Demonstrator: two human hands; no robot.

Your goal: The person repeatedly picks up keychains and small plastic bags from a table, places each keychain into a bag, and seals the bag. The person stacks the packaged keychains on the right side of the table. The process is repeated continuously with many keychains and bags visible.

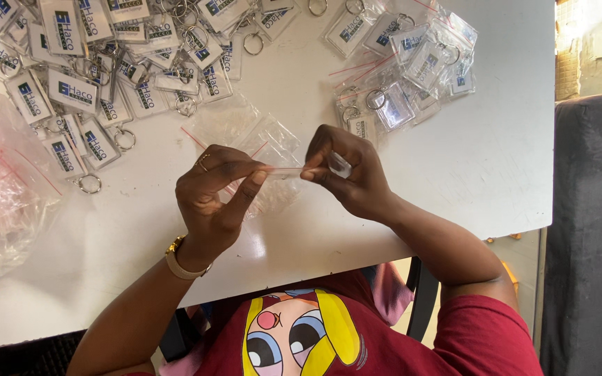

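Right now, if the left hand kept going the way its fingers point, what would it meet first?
The left hand points right along the small clear bag, so probably the right hand's fingertips pinching its other end.

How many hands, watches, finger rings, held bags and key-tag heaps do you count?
Hands: 2, left hand and right hand
Wristwatch: 1
Finger ring: 1
Clear bag, pinched by both hands: 1
Key-tag heaps: 2, loose heap and bagged heap
Total: 7
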